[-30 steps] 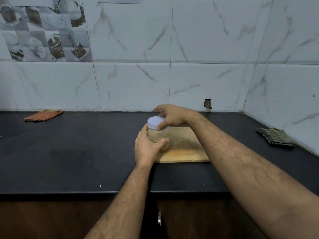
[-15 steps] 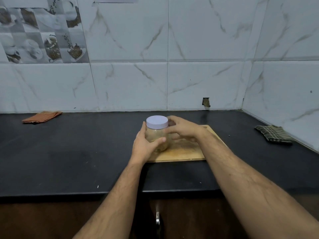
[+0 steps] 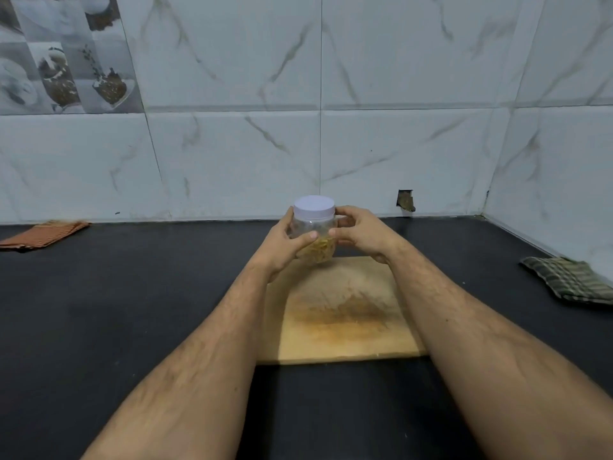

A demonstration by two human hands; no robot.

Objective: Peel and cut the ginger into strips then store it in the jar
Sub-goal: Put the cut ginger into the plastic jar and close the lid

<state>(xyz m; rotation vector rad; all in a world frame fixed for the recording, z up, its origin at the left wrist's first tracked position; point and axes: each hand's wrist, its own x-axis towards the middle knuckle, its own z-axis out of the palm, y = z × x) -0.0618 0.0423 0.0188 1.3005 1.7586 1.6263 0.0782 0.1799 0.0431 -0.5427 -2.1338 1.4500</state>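
Both hands now cup the jar (image 3: 313, 232), the right hand (image 3: 360, 235) having come off the board side to grip its right wall while the left hand (image 3: 282, 244) grips its left. White lid (image 3: 314, 207) is on (ginger strips (image 3: 318, 252) fill the lower part). It sits between the hands at the far edge of the cutting board (image 3: 341, 313) on the black table (image 3: 116, 293).

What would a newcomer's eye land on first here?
The clear jar, white lid on and ginger strips inside, held by the left hand and right hand at the far edge of the stained cutting board. Cloths lie at far left and far right.
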